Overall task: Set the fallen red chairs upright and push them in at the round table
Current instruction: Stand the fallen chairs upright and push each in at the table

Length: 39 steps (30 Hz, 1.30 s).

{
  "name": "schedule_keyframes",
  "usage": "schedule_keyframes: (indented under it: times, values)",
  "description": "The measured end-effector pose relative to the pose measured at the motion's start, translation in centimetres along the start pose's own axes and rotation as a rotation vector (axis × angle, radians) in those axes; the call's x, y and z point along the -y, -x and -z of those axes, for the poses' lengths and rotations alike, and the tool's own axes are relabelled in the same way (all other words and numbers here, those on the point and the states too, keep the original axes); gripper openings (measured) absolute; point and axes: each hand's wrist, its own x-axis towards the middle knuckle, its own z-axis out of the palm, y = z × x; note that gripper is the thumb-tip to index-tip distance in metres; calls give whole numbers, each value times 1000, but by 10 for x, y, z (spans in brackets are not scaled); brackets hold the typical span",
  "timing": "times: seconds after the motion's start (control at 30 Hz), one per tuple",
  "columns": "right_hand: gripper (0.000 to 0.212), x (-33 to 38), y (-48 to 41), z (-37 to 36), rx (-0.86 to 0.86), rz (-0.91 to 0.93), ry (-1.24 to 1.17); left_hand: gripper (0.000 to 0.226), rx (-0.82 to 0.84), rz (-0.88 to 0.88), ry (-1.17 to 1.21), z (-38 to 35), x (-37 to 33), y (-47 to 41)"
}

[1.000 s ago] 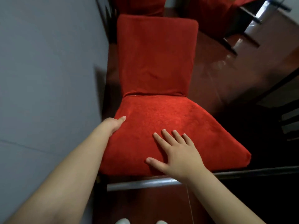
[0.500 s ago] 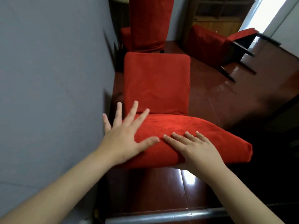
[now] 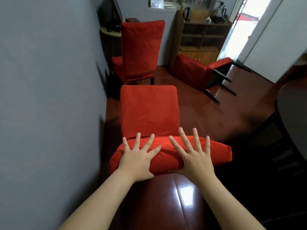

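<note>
A red fabric chair (image 3: 149, 112) lies on its back on the glossy brown floor beside the grey wall, its backrest stretching away from me. Its seat edge (image 3: 219, 153) is raised toward me. My left hand (image 3: 137, 158) and my right hand (image 3: 192, 156) both press flat on that edge, fingers spread wide. A second red chair (image 3: 192, 72) lies tipped over farther back on the right, its dark legs pointing right. A third red chair (image 3: 141, 50) stands upright by the wall. The dark round table (image 3: 292, 123) shows only its edge at the right.
The grey wall (image 3: 49, 97) runs close along the left. A wooden shelf unit (image 3: 201, 37) with small items stands at the back, next to a bright doorway (image 3: 237, 30). Open floor (image 3: 216, 117) lies between the near chair and the table.
My left hand moved from the seat's left side onto its near edge, and both hands spread their fingers. The view lifted, and the seat now shows edge-on with more of the room visible.
</note>
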Motion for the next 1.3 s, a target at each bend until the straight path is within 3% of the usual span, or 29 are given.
schedule_keyframes:
  times: [0.1, 0.23, 0.47, 0.8, 1.07, 1.3]
  values:
    - [116, -1, -22, 5, 80, -171, -76, 95, 53, 16, 25, 19, 15, -25]
    - [110, -14, -70, 17, 289, -192, -152, 88, 32, 15, -48, 46, 32, -51]
    - [102, -32, -143, 25, 246, -142, -128, 76, 53, 37, 138, 76, 72, -108]
    - [94, -57, -246, 45, 303, -47, -145, 75, 39, 100, 180, 124, 119, -183]
    - [109, -70, -313, 58, 397, 3, -146, 67, 23, 110, 167, 137, 154, -238]
    - [110, -81, -364, 65, 442, 11, -142, 67, -18, 90, 169, 150, 181, -278]
